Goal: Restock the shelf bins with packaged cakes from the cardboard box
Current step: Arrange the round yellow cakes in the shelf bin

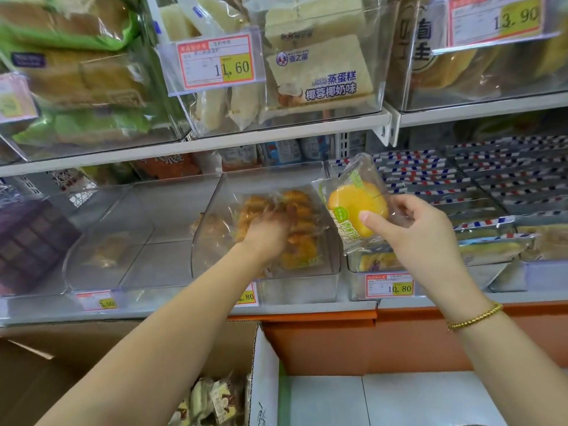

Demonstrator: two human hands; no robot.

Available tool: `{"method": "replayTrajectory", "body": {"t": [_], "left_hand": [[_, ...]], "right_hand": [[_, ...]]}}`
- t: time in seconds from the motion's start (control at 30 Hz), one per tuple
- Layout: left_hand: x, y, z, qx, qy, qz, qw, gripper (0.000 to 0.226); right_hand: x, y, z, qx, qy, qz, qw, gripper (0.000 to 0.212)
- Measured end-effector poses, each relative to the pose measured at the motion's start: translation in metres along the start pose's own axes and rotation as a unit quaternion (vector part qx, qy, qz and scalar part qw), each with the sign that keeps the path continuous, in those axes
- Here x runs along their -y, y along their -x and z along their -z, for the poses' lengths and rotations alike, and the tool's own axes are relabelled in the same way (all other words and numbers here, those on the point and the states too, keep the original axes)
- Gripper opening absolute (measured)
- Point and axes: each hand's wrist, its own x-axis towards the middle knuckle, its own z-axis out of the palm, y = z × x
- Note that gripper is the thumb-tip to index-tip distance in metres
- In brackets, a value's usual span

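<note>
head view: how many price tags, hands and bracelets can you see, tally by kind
price tags: 6
hands: 2
bracelet: 1
total: 9

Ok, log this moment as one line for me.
left hand: on bagged pastries in clear bin, grip unclear | right hand: holding yellow cake packet | cardboard box: packaged cakes left
</note>
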Motion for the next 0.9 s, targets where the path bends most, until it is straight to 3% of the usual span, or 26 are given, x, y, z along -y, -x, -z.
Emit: {"method": "replayTrajectory", "body": {"t": [0.1, 0.23, 0.33, 0.4, 0.53, 0.6, 0.7, 0.9], "left_hand": [[0.008, 0.004, -0.003, -0.018, -0.023, -0.017, 0.999, 0.030], [0.018, 0.014, -0.002, 0.016, 0.072, -0.062, 0.995, 0.008], [0.030, 0.018, 0.007, 0.094, 0.150, -0.051, 0.983, 0.032], [0.037, 0.020, 0.015, 0.136, 0.167, -0.036, 0.976, 0.047], [0.040, 0.022, 0.031, 0.183, 0.151, -0.045, 0.970, 0.065], [0.042, 0.022, 0.032, 0.194, 0.161, -0.031, 0.967, 0.063], [0.048, 0.019, 0.026, 0.184, 0.152, 0.020, 0.971, 0.043], [0.052, 0.019, 0.037, 0.192, 0.173, 0.021, 0.966, 0.049]], "right_hand": [[0.002, -0.003, 0.000, 0.002, 0.013, 0.011, 1.000, 0.033], [0.011, -0.012, -0.001, 0.053, 0.057, 0.021, 0.997, 0.043], [0.023, -0.024, 0.000, 0.136, 0.136, 0.028, 0.981, 0.052], [0.038, -0.035, 0.001, 0.190, 0.230, 0.050, 0.953, 0.054], [0.072, -0.051, -0.011, 0.306, 0.387, 0.108, 0.863, 0.045], [0.085, -0.054, -0.028, 0.333, 0.446, 0.146, 0.818, 0.041], [0.094, -0.049, -0.056, 0.336, 0.515, 0.212, 0.759, 0.042], [0.089, -0.050, -0.085, 0.377, 0.507, 0.225, 0.742, 0.050]]}}
